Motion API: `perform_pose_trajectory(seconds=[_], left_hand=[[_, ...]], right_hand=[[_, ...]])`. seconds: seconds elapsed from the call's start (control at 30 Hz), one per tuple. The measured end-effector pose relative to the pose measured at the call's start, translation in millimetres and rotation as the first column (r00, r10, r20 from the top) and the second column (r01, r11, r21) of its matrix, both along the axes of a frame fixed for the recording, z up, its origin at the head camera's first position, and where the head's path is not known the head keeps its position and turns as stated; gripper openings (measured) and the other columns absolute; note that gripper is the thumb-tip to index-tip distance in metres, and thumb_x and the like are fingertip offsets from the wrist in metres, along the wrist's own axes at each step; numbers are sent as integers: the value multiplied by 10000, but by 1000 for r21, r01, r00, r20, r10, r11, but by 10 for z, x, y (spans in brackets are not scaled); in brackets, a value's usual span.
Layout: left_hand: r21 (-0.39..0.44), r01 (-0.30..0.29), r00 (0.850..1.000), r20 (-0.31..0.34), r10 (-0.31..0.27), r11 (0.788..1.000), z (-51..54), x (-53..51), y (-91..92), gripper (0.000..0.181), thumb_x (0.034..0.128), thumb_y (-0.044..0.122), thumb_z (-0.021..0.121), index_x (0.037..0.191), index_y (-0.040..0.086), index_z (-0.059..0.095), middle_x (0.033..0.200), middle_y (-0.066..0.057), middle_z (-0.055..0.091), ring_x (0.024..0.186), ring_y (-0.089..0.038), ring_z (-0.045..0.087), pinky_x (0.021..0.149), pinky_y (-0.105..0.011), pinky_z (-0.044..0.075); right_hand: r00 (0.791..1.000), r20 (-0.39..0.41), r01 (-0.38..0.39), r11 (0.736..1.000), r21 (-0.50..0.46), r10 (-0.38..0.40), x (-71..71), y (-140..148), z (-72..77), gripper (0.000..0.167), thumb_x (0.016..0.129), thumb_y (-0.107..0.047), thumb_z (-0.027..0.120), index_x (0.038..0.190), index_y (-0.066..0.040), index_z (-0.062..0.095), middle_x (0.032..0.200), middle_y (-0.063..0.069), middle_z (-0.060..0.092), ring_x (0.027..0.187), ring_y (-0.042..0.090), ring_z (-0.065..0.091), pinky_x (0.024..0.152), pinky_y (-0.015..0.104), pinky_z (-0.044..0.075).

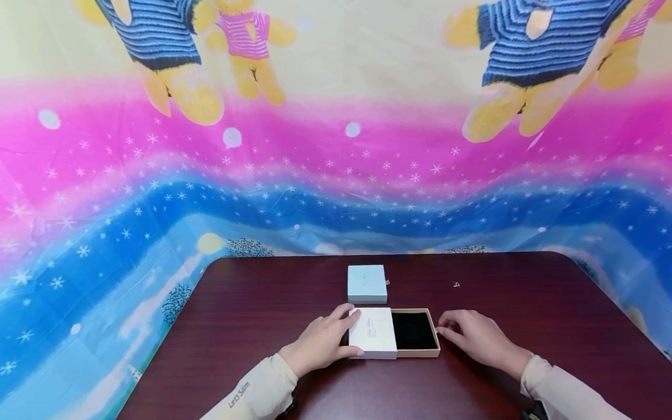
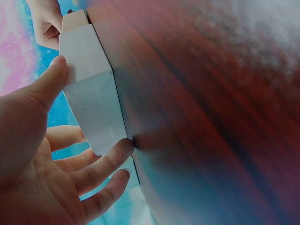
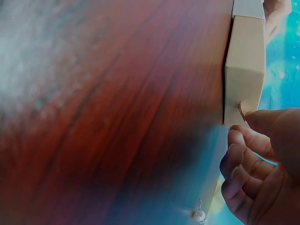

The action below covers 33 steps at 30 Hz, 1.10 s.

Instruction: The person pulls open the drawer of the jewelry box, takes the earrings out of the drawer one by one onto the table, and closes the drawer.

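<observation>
A white drawer-style jewelry box (image 1: 372, 331) lies on the table, its tray (image 1: 417, 331) slid partway out to the right, showing a black lining. My left hand (image 1: 326, 341) grips the white sleeve at its left end, thumb on the near side and fingers toward the far side. At the tray's right end, my right hand (image 1: 475, 335) pinches a small ribbon pull tab (image 3: 241, 111) between thumb and forefinger. In the right wrist view its other fingers curl below the tab.
A closed pale blue box (image 1: 366, 283) with a small tab on its right side sits behind the white one. Farther right lies a small earring (image 1: 456, 284) with a pearl-like bead, seen closer in the right wrist view. A printed cloth (image 1: 336, 175) hangs behind the dark table (image 1: 252, 303).
</observation>
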<state>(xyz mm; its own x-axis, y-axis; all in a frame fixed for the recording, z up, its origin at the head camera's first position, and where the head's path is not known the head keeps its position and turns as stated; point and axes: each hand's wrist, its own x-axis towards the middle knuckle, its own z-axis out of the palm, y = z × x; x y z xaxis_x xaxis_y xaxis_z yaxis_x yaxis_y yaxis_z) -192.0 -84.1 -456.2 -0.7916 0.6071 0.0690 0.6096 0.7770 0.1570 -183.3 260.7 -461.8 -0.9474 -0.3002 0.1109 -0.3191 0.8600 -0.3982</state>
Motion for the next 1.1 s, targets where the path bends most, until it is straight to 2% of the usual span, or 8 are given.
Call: perform_pose_trajectory(seconds=[0.5,0.73,1.1], left_hand=[[-3,-2,1000,9,2,1000,4,10,1,785,894,594,677,1512,147,493,1535,-67,467,1006,-217,709,835,-395,554],[-8,0,1000,4,0,1000,3,3,5,783,895,596,675,1512,150,494,1534,-65,469,1069,-206,695,839,-399,556],[-11,3,1000,-4,-4,1000,13,6,6,777,895,590,676,1507,145,501,1527,-71,477,1080,-202,693,831,-390,557]], right_hand=[[1000,3,-10,1000,12,10,2,-63,-18,62,959,-234,687,940,-261,739,754,-211,632,667,-72,509,605,240,437],[1000,-11,-11,1000,29,11,-2,-83,-21,66,957,-255,689,924,-229,740,818,-195,669,717,-65,546,625,265,464],[999,-41,-12,999,37,13,-10,-102,-23,151,926,-176,708,855,-309,688,785,-214,630,704,-46,517,618,283,443]])
